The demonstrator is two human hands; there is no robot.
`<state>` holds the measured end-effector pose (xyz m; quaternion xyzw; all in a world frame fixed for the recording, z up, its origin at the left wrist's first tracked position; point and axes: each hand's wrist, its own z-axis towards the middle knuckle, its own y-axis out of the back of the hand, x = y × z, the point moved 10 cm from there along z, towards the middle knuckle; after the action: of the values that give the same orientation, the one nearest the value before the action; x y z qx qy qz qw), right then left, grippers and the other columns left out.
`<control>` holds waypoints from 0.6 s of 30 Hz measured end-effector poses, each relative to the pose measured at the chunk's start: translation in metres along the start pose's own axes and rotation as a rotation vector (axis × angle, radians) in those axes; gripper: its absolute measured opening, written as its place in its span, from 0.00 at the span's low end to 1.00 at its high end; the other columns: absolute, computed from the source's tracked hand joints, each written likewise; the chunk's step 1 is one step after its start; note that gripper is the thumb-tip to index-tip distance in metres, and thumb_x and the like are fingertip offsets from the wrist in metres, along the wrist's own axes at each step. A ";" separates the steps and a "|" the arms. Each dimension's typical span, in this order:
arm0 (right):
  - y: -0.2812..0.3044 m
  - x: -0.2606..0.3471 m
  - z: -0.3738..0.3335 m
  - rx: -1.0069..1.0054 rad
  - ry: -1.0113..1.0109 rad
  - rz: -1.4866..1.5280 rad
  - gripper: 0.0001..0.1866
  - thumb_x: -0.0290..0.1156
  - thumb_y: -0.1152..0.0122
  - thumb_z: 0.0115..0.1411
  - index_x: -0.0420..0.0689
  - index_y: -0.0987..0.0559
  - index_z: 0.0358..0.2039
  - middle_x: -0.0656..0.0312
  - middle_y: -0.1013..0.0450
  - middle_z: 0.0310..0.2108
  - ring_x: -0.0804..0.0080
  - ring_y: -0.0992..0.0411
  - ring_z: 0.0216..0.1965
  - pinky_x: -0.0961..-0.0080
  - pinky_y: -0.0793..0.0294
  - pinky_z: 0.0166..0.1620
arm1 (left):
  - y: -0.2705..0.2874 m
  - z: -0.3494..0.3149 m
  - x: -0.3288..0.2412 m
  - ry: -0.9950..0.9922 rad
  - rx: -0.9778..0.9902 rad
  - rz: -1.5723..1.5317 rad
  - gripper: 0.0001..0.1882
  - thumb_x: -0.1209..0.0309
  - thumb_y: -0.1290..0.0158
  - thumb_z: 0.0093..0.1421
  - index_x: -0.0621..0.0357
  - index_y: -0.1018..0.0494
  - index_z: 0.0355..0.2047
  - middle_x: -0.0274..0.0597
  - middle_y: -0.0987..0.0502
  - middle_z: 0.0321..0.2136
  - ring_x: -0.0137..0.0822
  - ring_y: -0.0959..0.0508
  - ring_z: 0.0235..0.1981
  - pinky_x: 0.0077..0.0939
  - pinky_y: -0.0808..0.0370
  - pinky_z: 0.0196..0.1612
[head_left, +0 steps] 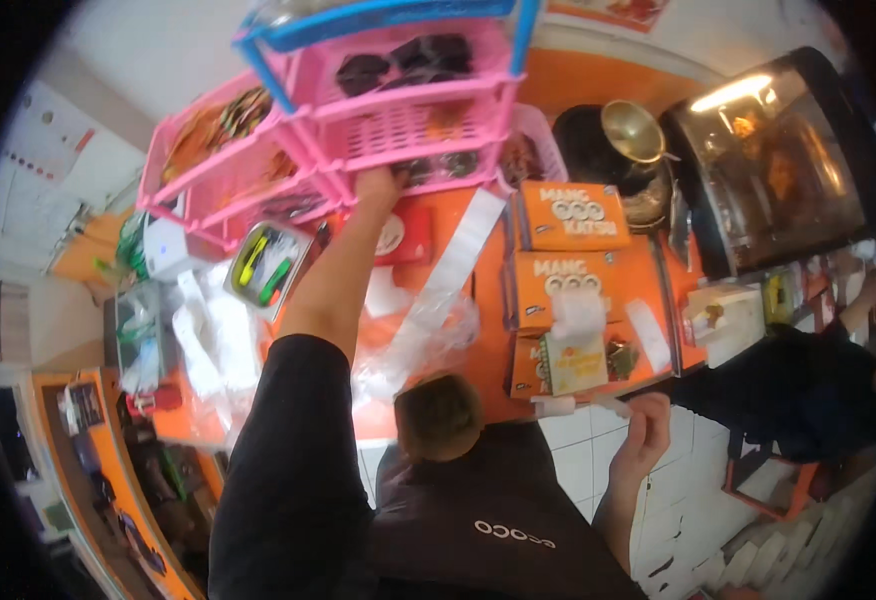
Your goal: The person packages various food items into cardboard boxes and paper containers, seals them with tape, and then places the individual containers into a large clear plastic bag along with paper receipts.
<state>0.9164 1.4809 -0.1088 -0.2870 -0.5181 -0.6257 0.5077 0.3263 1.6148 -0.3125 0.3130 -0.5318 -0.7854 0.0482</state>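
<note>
My left hand (379, 183) reaches into the lowest tier of the pink plastic basket rack (403, 140). Its fingers are hidden among dark packets (441, 168) there. Down at the right, beyond the table's front edge, my right hand (648, 425) has its fingers bent, with a small white paper slip (612, 405) at the fingertips. Close to my body, at the table's front edge, is a rounded brown thing with a dark green face (440, 415); its kind is unclear. A red flat box (404, 236) lies under my left forearm, beside a long white paper strip (453, 262).
Orange printed boxes (570, 215) are stacked at centre right, with crumpled white paper (578, 316) on them. A metal tin (268, 262) holds coloured markers. At the far right stands a lit glass-fronted oven (773, 165). Another person's dark sleeve (798, 385) is at right.
</note>
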 end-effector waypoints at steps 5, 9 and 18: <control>0.048 -0.037 -0.037 -0.163 -0.161 -0.029 0.04 0.22 0.49 0.64 0.37 0.25 0.34 0.56 0.33 0.38 0.68 0.33 0.40 0.75 0.30 0.42 | -0.012 0.003 0.028 0.012 -0.282 -0.045 0.28 0.59 0.39 0.59 0.55 0.27 0.58 0.57 0.22 0.50 0.56 0.22 0.49 0.46 0.26 0.52; 0.052 -0.047 -0.041 -0.189 -0.236 0.053 0.04 0.20 0.49 0.64 0.37 0.26 0.33 0.58 0.34 0.36 0.71 0.34 0.38 0.77 0.32 0.41 | 0.011 -0.006 0.029 0.016 -0.347 -0.098 0.20 0.65 0.41 0.61 0.58 0.23 0.52 0.58 0.20 0.46 0.55 0.21 0.45 0.46 0.26 0.48; 0.057 -0.053 -0.020 -0.179 -0.118 0.077 0.04 0.20 0.49 0.66 0.36 0.25 0.35 0.59 0.33 0.36 0.73 0.34 0.38 0.79 0.33 0.40 | 0.119 -0.139 -0.131 -0.058 -0.047 -0.646 0.09 0.75 0.43 0.64 0.64 0.19 0.42 0.47 0.17 0.39 0.34 0.20 0.44 0.30 0.26 0.48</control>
<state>0.9896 1.4830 -0.1409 -0.3872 -0.4780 -0.6314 0.4722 0.4757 1.5054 -0.1851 0.4418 -0.3880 -0.7807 -0.2116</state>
